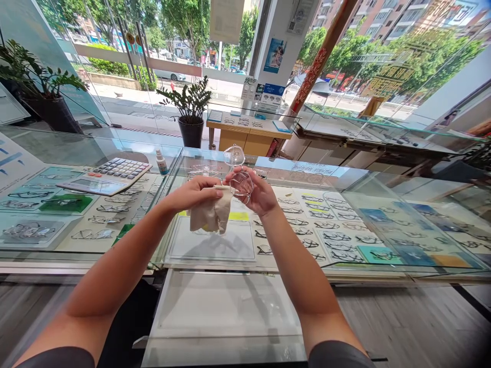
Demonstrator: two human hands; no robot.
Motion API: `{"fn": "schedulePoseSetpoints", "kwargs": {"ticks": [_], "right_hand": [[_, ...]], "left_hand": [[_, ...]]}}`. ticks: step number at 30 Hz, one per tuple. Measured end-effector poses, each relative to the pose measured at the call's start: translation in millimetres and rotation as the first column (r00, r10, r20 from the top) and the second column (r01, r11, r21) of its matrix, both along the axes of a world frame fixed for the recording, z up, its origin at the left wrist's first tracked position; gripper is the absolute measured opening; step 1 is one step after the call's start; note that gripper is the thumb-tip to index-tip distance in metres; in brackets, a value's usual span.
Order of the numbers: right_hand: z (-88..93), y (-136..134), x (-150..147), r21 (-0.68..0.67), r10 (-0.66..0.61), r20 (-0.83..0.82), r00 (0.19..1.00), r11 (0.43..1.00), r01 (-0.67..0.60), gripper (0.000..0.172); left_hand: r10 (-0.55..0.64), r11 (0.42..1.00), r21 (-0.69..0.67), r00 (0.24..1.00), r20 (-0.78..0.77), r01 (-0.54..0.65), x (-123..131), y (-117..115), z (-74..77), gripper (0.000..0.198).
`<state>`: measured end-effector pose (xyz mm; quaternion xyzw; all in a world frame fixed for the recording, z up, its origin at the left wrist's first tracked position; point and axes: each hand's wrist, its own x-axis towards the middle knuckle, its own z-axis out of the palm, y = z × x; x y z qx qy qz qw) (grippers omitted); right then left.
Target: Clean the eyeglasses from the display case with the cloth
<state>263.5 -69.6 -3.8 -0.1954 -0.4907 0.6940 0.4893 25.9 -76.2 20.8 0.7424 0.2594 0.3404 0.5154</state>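
Beige, crumpled cleaning cloth (213, 214) hangs from the person's left hand (195, 193), whose fingers pinch it against a lens of the clear-framed transparent eyeglasses (240, 176). Their right hand (261, 195) grips those glasses at the lower lens, holding them up over the glass display counter (345, 185). Off to the left, on that counter, sit a grey desk calculator (111, 176) and a small white spray bottle (161, 162).
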Motion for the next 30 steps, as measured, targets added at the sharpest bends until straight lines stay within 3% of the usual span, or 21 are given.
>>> {"fn": "schedulePoseSetpoints", "kwargs": {"ticks": [6,9,16,20,26,30], "right_hand": [[6.6,-1.7,1.6,-0.008,0.007,0.015,1.000,1.000,-0.007,0.032],[9.2,-1.6,1.8,-0.044,-0.019,0.031,0.999,0.999,0.021,0.030],[8.9,0.7,-0.1,-0.066,-0.114,-0.051,0.992,0.992,0.110,0.023],[8.8,2.0,-1.7,-0.047,-0.152,-0.093,0.984,0.988,0.148,0.019],[4.5,3.6,-8.6,0.009,-0.187,-0.059,0.981,0.982,0.188,0.018],[-0.6,4.4,-12.7,0.099,-0.201,-0.023,0.979,0.974,0.203,0.029]], "left_hand": [[-0.051,0.998,0.016,0.995,-0.085,0.053,1.4,-2.2,-0.4,0.051],[-0.028,0.999,-0.034,0.999,-0.034,0.027,0.3,-1.5,-1.0,0.058],[0.291,0.949,-0.181,0.936,0.197,-0.256,-2.7,7.4,-4.5,0.043],[0.397,0.904,-0.272,0.882,0.253,-0.328,0.3,10.0,-4.1,0.040],[0.374,0.920,-0.221,0.894,0.247,-0.323,6.7,9.5,-11.0,0.041],[0.323,0.946,-0.123,0.902,0.286,-0.300,11.1,10.1,-18.2,0.048]]}}
